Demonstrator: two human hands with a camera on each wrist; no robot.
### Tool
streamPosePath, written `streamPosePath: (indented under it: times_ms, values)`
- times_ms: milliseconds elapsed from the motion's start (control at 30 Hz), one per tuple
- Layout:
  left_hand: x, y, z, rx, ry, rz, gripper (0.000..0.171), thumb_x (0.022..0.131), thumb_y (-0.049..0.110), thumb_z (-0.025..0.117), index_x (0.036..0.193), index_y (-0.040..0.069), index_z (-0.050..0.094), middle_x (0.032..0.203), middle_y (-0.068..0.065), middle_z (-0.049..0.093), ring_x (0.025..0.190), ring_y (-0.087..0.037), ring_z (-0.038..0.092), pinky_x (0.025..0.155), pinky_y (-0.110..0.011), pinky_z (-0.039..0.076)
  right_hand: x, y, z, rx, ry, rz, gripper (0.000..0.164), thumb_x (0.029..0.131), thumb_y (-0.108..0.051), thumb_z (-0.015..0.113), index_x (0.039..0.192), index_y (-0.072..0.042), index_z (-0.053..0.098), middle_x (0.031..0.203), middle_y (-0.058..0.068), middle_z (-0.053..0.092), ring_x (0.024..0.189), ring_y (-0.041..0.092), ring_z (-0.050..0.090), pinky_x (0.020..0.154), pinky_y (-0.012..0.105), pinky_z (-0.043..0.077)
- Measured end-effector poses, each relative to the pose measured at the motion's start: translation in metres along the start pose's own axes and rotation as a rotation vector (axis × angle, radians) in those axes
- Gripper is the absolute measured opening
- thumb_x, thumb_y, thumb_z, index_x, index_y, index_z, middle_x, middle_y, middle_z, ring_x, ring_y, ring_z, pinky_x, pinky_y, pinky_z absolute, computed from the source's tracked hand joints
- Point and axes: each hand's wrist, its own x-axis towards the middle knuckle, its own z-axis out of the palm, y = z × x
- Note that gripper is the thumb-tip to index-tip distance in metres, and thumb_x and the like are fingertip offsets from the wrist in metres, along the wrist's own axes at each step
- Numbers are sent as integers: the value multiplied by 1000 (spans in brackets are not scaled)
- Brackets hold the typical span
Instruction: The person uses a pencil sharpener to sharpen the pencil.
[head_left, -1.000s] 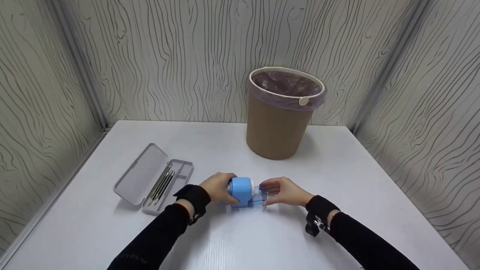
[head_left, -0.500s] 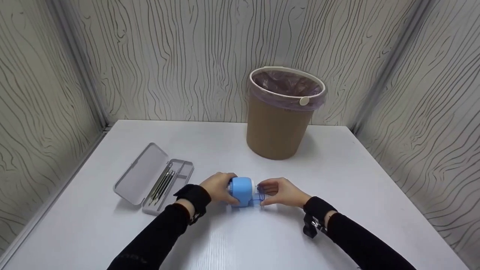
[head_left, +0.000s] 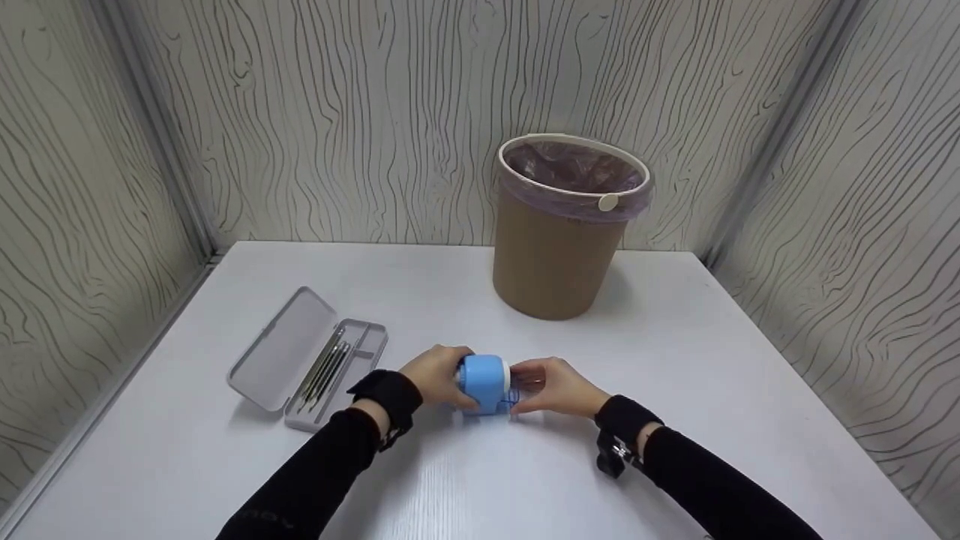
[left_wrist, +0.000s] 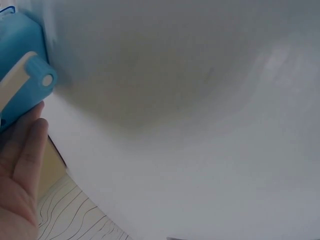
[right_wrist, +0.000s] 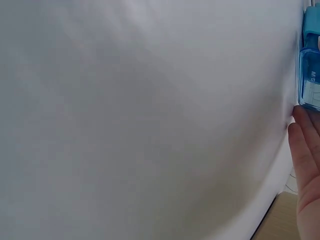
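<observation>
A blue crank pencil sharpener [head_left: 482, 381] lies on the white table, and my left hand [head_left: 433, 376] grips it from the left side. Its crank handle [left_wrist: 42, 74] shows in the left wrist view, facing that hand. From the right, my right hand [head_left: 559, 388] holds the sharpener's clear blue shavings drawer [head_left: 512, 395] between thumb and fingers. Most of the drawer sits inside the sharpener body, with a short part showing at the fingertips. In the right wrist view the drawer [right_wrist: 311, 82] lines up with the blue body, right at my fingers.
An open grey pencil case [head_left: 277, 352] with several pencils [head_left: 324, 375] lies to the left, near my left wrist. Behind the hands stands a brown trash bin [head_left: 551, 259] lined with a purple bag [head_left: 574, 169]. Patterned walls [head_left: 360, 120] border the table's back and sides.
My right hand has moved left with the drawer, sliding it further into the sharpener; less of it sticks out. My left hand and the sharpener have stayed in place.
</observation>
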Motion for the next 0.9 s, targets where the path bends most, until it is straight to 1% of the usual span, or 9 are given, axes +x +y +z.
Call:
streamPosePath:
  times_ms: [167,333,433,533,600,700,900]
  values:
    - [0,-1,0,-11,2,-2,67,72,22,93,127,0,63,119,-16,74,108,-29,71,101,-45,57,6,-1,5,-15,4,-17,62,78,-21,90,131,-1,66,130,17,72,123,34,68,108,48,53]
    - [-1,0,0,-9,2,-5,67,72,22,93,128,0,63,120,-16,73,110,-29,71,102,-46,57,12,-3,9,-22,-3,-11,58,78,-22,90,130,-7,68,128,11,73,120,28,69,106,43,55]
    - [-1,1,0,-10,-2,-6,67,73,23,93,129,1,63,121,-15,73,111,-29,70,102,-46,56,13,-5,10,-5,-5,0,57,78,-21,90,130,-7,68,128,10,73,120,27,70,106,42,55]
    - [-1,1,0,-8,-1,-5,66,73,22,93,129,1,63,121,-15,73,110,-29,70,102,-46,56,14,-6,11,4,-5,2,56,78,-18,90,128,-6,69,127,12,74,120,29,69,107,45,55]
    - [-1,1,-1,-6,-2,-6,67,73,22,93,129,1,63,121,-15,73,110,-29,70,102,-46,56,14,-6,10,4,-6,14,55,78,-18,89,128,-6,69,127,12,74,120,29,69,108,46,54]
    - [-2,2,-1,-10,-1,3,66,73,21,93,128,0,63,120,-16,73,109,-29,71,101,-46,57,14,-7,10,7,-7,25,55,79,-16,88,129,-5,68,127,13,74,121,30,69,108,45,54]
    - [-2,1,0,-18,-3,-8,66,74,21,92,129,1,63,121,-15,73,108,-29,71,100,-46,57,13,-9,10,38,-9,54,56,80,-14,87,132,-5,67,129,14,73,122,31,68,108,46,54]
